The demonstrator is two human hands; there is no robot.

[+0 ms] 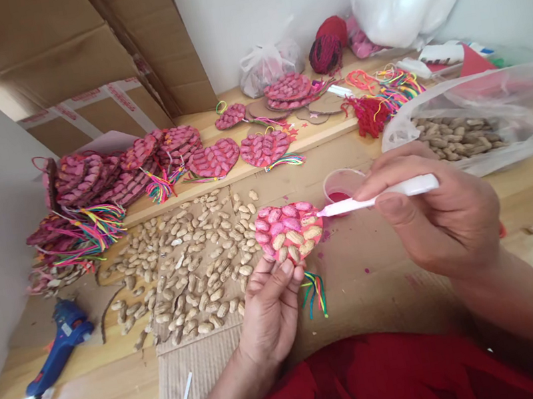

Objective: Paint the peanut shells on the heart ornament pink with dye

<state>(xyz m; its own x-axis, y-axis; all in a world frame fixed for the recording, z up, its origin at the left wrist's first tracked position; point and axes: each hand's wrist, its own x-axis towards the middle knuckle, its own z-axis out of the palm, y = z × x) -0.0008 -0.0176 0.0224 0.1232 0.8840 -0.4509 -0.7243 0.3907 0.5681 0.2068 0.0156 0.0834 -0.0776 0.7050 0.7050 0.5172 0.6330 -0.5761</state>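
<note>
My left hand (274, 309) grips the lower edge of a heart-shaped peanut ornament (289, 229), thumb in front. Pink colour covers the peanuts at its top and left, while those at the lower right are plain tan. A multicoloured tassel (316, 293) hangs below it. Pinched in my right hand (438, 213) is a white paintbrush (397, 191), its tip touching a peanut at the heart's upper right. Behind the brush stands a clear cup (342, 182) with pink paint, partly hidden by the brush and fingers.
Loose peanuts (206, 263) spread over cardboard at the left. A blue glue gun (59, 343) lies at the far left. Finished pink hearts (214, 159) line a raised wooden ledge. A plastic bag of peanuts (459, 135) rests at the right, near bright cords (394, 81).
</note>
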